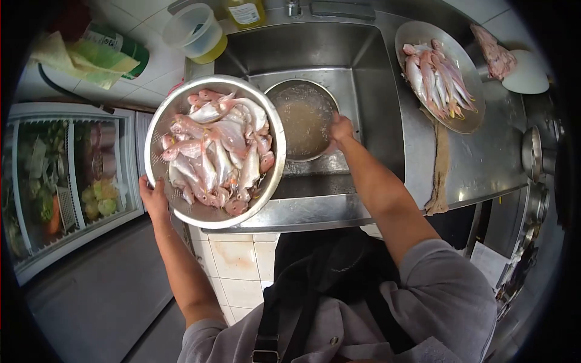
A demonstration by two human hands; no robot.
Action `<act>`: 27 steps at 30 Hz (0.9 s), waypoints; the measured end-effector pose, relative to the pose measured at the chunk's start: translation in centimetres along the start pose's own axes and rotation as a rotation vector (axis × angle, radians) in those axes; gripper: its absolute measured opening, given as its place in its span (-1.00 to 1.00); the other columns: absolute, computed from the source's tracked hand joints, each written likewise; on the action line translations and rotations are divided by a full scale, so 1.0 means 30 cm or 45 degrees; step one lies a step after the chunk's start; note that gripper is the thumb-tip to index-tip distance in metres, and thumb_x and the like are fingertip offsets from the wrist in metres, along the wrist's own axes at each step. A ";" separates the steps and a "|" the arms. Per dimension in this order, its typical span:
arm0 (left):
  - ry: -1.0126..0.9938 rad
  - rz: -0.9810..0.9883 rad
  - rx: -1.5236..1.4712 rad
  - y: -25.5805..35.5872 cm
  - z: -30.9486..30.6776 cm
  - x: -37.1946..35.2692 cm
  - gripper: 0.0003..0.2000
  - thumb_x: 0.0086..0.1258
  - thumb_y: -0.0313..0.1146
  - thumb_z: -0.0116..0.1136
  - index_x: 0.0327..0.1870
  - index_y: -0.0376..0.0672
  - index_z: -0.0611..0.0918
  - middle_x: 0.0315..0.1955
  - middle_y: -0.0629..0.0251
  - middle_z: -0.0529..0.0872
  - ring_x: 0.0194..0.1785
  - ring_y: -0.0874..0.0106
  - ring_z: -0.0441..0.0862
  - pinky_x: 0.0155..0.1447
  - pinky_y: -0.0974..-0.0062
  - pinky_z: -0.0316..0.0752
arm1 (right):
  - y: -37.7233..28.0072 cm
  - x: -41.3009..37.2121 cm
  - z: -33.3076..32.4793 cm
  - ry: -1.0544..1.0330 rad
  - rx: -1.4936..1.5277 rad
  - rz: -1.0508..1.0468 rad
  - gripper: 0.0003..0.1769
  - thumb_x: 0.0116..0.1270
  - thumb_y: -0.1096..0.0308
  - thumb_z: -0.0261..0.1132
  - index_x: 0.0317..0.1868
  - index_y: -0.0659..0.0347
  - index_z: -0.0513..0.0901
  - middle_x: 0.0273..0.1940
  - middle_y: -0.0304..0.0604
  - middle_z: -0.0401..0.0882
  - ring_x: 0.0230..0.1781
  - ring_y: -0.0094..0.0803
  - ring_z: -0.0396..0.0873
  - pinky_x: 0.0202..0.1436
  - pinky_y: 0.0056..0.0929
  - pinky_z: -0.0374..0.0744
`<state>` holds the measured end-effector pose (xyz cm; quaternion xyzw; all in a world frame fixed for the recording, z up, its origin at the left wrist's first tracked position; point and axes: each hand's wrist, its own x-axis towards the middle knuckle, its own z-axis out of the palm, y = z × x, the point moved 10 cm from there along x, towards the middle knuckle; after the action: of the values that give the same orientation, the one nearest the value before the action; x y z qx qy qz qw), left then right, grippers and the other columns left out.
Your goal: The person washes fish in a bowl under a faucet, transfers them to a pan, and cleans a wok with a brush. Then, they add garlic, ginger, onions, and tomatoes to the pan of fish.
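My left hand (155, 198) grips the lower left rim of a large metal colander (277, 175), thumb at the rim's inner side. Pink and silver fish (221, 142) fill the colander, which sits over the left edge of the sink. In the sink (378, 121) stands a round metal bowl (305, 121) of cloudy, bubbly water. My right hand (341, 132) is closed on this bowl's right rim; its fingertips are partly hidden.
An oval metal tray (407, 37) with several fish lies on the right counter, a brown cloth (439, 175) below it. Behind the colander are a clear plastic tub (192, 30) and a yellow bottle (246, 13). A glass-fronted fridge (72, 181) with vegetables stands left.
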<state>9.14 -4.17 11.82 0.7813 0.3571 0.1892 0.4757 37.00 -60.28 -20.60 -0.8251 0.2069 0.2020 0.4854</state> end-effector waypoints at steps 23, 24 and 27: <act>0.017 0.014 0.018 0.004 0.002 0.008 -0.85 0.35 -0.52 0.16 -0.13 -0.21 0.47 -0.33 0.33 0.62 -0.30 0.55 0.49 -0.16 0.52 0.42 | -0.847 -0.335 -0.176 -0.028 -0.890 -0.557 -0.75 0.20 0.37 0.26 -0.08 0.12 0.66 -0.06 0.14 0.68 0.07 0.08 0.61 0.13 0.04 0.55; 0.011 0.010 0.020 0.000 0.004 0.007 -0.85 0.35 -0.52 0.16 -0.13 -0.21 0.47 -0.33 0.33 0.62 -0.30 0.55 0.49 -0.16 0.52 0.42 | -0.851 -0.345 -0.178 -0.029 -0.892 -0.550 -0.75 0.20 0.37 0.26 -0.08 0.12 0.66 -0.06 0.14 0.68 0.07 0.08 0.61 0.13 0.04 0.55; 0.031 -0.007 -0.081 0.004 0.008 -0.001 -0.87 0.34 -0.52 0.16 -0.17 -0.22 0.48 -0.33 0.33 0.62 -0.31 0.56 0.48 -0.16 0.53 0.42 | -0.930 -0.427 -0.205 -0.028 -1.142 -0.673 -0.76 0.30 0.36 0.20 -0.04 0.09 0.66 -0.07 0.11 0.69 0.07 0.05 0.62 0.09 0.01 0.58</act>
<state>9.32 -4.38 11.81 0.7625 0.3589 0.2085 0.4963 42.15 -51.50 9.03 -0.9738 -0.1205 0.1502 0.1206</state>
